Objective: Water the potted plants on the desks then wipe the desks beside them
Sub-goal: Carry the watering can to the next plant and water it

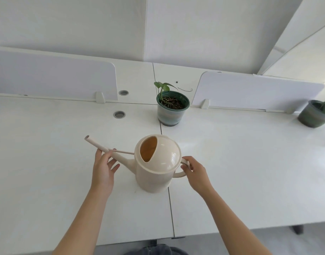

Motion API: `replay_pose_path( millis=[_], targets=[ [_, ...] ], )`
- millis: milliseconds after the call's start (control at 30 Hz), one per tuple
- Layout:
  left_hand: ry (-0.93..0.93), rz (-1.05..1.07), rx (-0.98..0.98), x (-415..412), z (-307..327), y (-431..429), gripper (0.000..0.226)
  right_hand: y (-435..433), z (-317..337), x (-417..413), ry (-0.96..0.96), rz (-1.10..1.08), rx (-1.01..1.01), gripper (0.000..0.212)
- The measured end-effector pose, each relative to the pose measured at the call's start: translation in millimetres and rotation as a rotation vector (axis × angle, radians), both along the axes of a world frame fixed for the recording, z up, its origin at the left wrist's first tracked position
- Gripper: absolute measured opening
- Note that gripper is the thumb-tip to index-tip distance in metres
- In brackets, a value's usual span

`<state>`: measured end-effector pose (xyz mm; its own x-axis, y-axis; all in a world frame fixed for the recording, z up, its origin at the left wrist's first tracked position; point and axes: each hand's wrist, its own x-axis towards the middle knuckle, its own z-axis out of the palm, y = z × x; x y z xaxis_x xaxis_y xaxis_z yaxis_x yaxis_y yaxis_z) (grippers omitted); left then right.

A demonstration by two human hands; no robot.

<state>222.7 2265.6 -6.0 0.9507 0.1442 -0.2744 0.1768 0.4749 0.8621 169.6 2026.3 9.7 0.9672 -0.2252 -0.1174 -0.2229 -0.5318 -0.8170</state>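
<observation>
Left grip [104,168] is closed on the can spout [100,146], right grip [196,173] on the handle [182,174]; lifting to the far plant [171,105] is required.

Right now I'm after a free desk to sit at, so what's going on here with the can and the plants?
A person has a cream watering can, which appears to stand upright on the white desk, not tipped. Their right hand grips its handle and their left hand holds the spout. One potted plant sits just beyond the can, and a second pot is at the far right. No pouring shows yet.
</observation>
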Motion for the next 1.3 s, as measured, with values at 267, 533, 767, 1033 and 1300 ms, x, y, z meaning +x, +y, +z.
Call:
replay_pose_path(
  millis=[267, 533, 767, 1033, 1300],
  targets=[
    [-0.106, 0.069, 0.076, -41.5, 30.2, -12.1, 0.017, -21.0, 28.8, -18.9, -0.095, 0.096, 0.013, 0.028],
    [-0.103, 0.240, 0.124, -121.2, 37.9, -31.8, 0.026, -41.4, 41.4, -52.3, -0.098, 0.288, 0.031, 0.038],
    [-0.035, 0.484, 0.198, -214.3, 37.9, -25.0, 0.023, -22.8, 38.2, -83.7, -0.057, 0.579, 0.089, 0.040],
    [0.032, 0.777, 0.205, -309.4, 47.5, 20.6, 0.027, 52.6, 37.9, -121.4, 0.025, 0.873, 0.144, 0.032],
    [0.026, 0.961, 0.195, -373.1, 52.6, 118.0, 0.037, 174.6, 43.1, -155.4, -0.033, 1.048, 0.125, 0.015]
  ],
)
